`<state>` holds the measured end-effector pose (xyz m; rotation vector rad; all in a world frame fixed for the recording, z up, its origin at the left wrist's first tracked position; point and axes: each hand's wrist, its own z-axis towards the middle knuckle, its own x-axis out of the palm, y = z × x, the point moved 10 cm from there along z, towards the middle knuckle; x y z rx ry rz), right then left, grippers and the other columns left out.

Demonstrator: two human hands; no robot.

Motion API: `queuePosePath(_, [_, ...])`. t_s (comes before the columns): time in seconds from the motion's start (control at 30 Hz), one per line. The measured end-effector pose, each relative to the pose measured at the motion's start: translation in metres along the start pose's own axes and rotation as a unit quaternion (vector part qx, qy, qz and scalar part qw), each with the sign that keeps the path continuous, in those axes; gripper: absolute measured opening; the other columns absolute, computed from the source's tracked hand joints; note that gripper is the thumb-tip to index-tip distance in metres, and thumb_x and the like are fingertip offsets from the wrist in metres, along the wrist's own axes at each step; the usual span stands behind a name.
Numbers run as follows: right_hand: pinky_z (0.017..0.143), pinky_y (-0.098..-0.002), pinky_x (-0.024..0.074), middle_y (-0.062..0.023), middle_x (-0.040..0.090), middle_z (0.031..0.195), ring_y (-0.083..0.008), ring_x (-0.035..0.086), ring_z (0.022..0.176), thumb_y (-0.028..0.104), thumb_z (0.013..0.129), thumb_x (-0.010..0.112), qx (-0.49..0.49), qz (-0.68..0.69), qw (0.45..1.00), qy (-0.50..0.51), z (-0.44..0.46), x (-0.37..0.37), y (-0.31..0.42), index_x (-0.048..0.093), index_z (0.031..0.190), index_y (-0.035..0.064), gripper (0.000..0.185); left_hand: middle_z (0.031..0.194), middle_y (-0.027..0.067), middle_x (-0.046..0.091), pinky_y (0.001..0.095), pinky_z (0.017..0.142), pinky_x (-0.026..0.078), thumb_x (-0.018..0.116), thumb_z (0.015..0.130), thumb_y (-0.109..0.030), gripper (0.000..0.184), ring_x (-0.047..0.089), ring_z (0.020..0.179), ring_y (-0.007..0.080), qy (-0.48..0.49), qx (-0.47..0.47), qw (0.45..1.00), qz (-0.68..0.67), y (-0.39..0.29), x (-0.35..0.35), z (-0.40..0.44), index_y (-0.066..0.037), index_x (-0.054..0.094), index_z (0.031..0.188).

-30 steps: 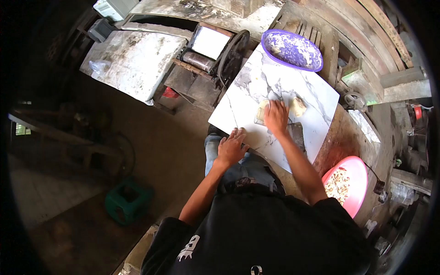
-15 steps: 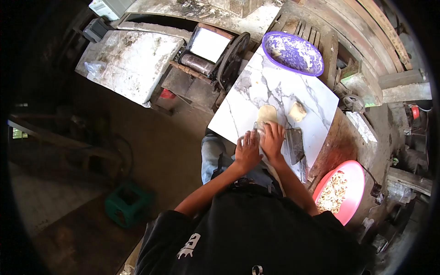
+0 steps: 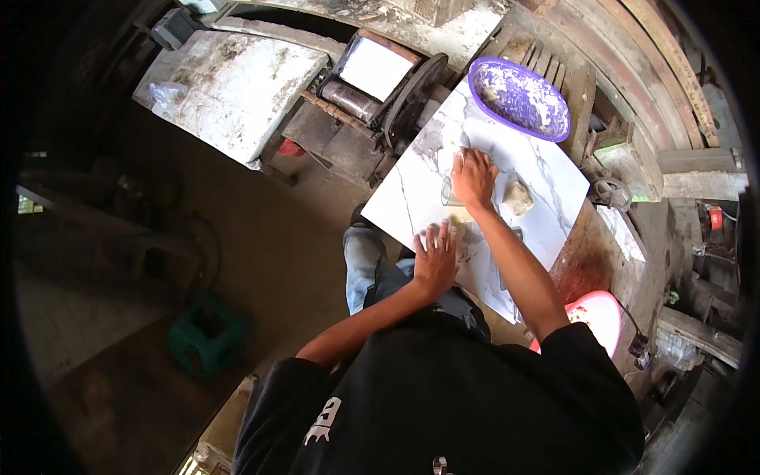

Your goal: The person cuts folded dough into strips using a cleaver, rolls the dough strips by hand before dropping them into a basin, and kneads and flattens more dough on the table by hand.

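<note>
A flat piece of pale dough [image 3: 459, 214] lies on the white marbled board [image 3: 404, 186]. My left hand [image 3: 435, 257] rests at the dough's near edge, fingers spread and holding nothing. Farther forward, my right hand [image 3: 475, 178] is curled over a clear cylinder [image 3: 447, 191], whose left end shows beside the fingers; the rest is hidden under the hand. A thicker dough lump [image 3: 518, 198] sits just right of my right hand. Part of a dark flat object [image 3: 518, 233] shows beside my right forearm, which covers most of it.
At the board's far edge stands a purple basin [image 3: 518, 99] with white residue. A roller machine with a large wheel [image 3: 416, 103] is at the back left. The pink basin [image 3: 603, 317] is partly behind my right sleeve. A green stool [image 3: 207, 336] stands on the floor.
From close together near the board's front edge, my hands have parted. The right moved forward with the cylinder; the left spread out near the dough. The right arm now covers more of the dark object.
</note>
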<state>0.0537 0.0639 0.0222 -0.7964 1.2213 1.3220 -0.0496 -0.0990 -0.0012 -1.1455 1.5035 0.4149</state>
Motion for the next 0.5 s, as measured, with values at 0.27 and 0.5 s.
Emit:
queuePosePath(0.27, [0.094,-0.0471,0.0343,-0.0092,0.065,0.108,-0.0263,0.054,0.109,0.032,0.09,0.052,-0.123,-0.03,0.992,-0.009,-0.054,-0.014,0.019,0.064,0.11,0.0095,0.032,0.152,0.018,0.03,0.0499,0.116,0.017,0.061,0.086,-0.046,0.08,0.025,0.143,0.0331,-0.002,0.069,0.998,0.011,-0.027,0.028,0.029,-0.001,0.033,0.146])
queuePosePath(0.5, [0.104,-0.052,0.0271,-0.0076,0.058,0.12,-0.0253,0.047,0.121,0.04,0.085,0.06,-0.047,-0.016,0.996,0.067,-0.064,-0.012,0.01,0.06,0.124,0.0136,0.047,0.154,0.0181,0.027,0.0497,0.118,0.012,0.063,0.079,-0.058,0.098,0.015,0.145,0.0368,0.028,0.051,0.996,0.066,-0.031,0.028,0.026,0.001,0.027,0.148])
